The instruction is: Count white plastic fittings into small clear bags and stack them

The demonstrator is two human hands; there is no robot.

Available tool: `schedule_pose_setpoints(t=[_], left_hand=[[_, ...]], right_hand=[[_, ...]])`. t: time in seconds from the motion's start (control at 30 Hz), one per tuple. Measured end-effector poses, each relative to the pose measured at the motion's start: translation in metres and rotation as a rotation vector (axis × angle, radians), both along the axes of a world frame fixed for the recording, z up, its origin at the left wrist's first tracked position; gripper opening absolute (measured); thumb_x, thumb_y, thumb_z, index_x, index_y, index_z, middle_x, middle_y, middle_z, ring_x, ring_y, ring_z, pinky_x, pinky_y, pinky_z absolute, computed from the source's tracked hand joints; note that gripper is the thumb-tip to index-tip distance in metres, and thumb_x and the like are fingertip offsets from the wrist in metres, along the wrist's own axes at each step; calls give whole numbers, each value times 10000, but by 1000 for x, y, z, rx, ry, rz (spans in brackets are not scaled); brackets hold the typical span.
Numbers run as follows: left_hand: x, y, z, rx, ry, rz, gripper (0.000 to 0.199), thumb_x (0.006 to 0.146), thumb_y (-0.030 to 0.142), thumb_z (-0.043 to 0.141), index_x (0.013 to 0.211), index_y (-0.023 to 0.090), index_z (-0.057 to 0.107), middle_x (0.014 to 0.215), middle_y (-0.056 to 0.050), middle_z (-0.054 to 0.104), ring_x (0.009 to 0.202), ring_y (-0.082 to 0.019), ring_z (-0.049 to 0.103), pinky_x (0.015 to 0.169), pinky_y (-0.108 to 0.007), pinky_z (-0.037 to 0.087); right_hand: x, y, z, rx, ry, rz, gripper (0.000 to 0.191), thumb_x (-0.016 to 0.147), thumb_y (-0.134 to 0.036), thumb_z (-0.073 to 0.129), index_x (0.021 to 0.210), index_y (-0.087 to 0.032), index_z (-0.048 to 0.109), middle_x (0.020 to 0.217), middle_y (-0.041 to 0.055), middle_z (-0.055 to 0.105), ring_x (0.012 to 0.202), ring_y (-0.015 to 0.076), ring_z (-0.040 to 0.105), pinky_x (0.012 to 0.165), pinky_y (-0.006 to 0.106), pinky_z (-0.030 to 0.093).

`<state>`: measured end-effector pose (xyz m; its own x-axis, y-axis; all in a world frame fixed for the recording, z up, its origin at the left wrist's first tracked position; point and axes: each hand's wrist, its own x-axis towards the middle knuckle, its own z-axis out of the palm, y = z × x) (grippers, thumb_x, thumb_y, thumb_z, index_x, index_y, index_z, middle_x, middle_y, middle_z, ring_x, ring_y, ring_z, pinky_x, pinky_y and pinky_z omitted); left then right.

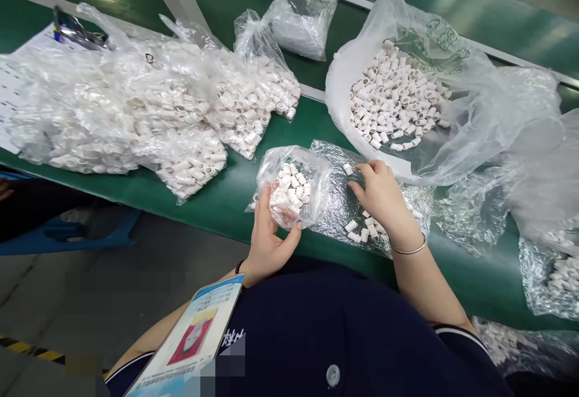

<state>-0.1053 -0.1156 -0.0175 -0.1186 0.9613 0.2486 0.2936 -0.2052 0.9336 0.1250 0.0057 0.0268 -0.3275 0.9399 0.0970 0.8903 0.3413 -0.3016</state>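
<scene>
My left hand (270,234) holds the near side of a small clear bag (319,183), its fingers behind the plastic. Short white tubes (296,186) lie inside this bag, whose mouth gapes upward. To its right, my right hand (380,195) is over a crinkled plastic sheet (332,198), thumb and forefinger apart. A single white tube (348,169) lies just beyond those fingertips, with a gap between. Several more loose tubes (364,231) rest on the sheet below my right palm, partly hidden by it.
Filled clear bags (181,101) crowd the left of the green table (235,189). A large open bag (470,101) of white tubes lies at the back right. More plastic bags (543,192) are at the far right. A blue stool (90,237) stands below left.
</scene>
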Motion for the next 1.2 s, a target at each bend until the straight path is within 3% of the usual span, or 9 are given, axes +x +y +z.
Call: schedule_pose_setpoints(t=[0.1, 0.23, 0.5, 0.6, 0.67, 0.83, 0.97, 1.1, 1.2], left_hand=[[3, 3, 3, 26, -15, -35, 904, 900, 276, 674, 1601, 324, 105, 1619, -175, 273, 1289, -322, 573, 995, -467, 563], [3, 4, 4, 15, -2, -36, 900, 901, 271, 677, 1598, 333, 111, 1612, -189, 282, 1116, -264, 672, 942, -444, 590], [0, 0, -2, -12, 8, 5, 908, 906, 297, 665, 1602, 324, 83, 1641, -155, 240, 1498, -366, 315, 1154, -566, 403], [0, 2, 0, 5, 2, -11, 905, 906, 293, 663, 1603, 323, 87, 1635, -151, 250, 1507, -368, 294, 1161, -570, 390], [0, 3, 0, 17, 13, -15, 900, 906, 293, 662, 1603, 318, 92, 1633, -156, 254, 1504, -376, 297, 1151, -571, 405], [3, 5, 2, 41, 2, -51, 887, 915, 271, 652, 1601, 325, 92, 1633, -179, 248, 1337, -329, 533, 996, -464, 568], [5, 5, 3, 31, -3, -50, 871, 922, 270, 646, 1600, 323, 101, 1625, -199, 258, 1099, -245, 668, 927, -433, 599], [5, 4, 4, 39, 26, -32, 880, 916, 279, 652, 1601, 302, 101, 1618, -197, 273, 1309, -324, 555, 943, -425, 590], [4, 3, 5, 36, 10, -37, 889, 912, 279, 657, 1603, 302, 99, 1624, -181, 263, 1435, -356, 422, 1006, -442, 559]], right_hand=[[1, 2, -9, 25, -135, -17, 382, 942, -356, 557, 1266, -161, 610, 1220, 219, 565, 1033, 367, 569, 848, 536, 513], [-15, 9, -14, 22, -196, -17, 391, 950, -358, 572, 1294, -176, 610, 1148, 203, 583, 1000, 353, 560, 831, 512, 515], [-23, 20, -22, -81, -102, 77, 267, 944, -141, 439, 1075, -139, 671, 1043, 191, 577, 1015, 334, 532, 929, 520, 463], [-13, 17, -17, -154, 106, 42, 207, 911, -203, 514, 1050, -166, 662, 1034, 144, 584, 1009, 296, 565, 942, 482, 469], [-5, 13, -12, -241, 329, -31, 197, 894, -277, 545, 1042, -191, 643, 998, 98, 602, 901, 241, 586, 849, 426, 503], [9, 3, -5, -686, 1124, -182, 215, 908, -415, 498, 1005, -239, 571, 916, 43, 638, 696, 157, 570, 552, 284, 472], [5, -3, -2, -765, 1399, -232, 282, 934, -487, 453, 1042, -251, 566, 1066, 75, 677, 918, 196, 663, 745, 371, 589], [-25, -17, 10, -713, 1378, -93, 411, 963, -577, 401, 1165, -253, 551, 1257, 107, 647, 1161, 231, 635, 979, 464, 559], [-55, -30, 21, -592, 1275, 160, 468, 970, -595, 440, 1291, -262, 508, 1426, 100, 556, 1356, 232, 508, 1132, 472, 454]])
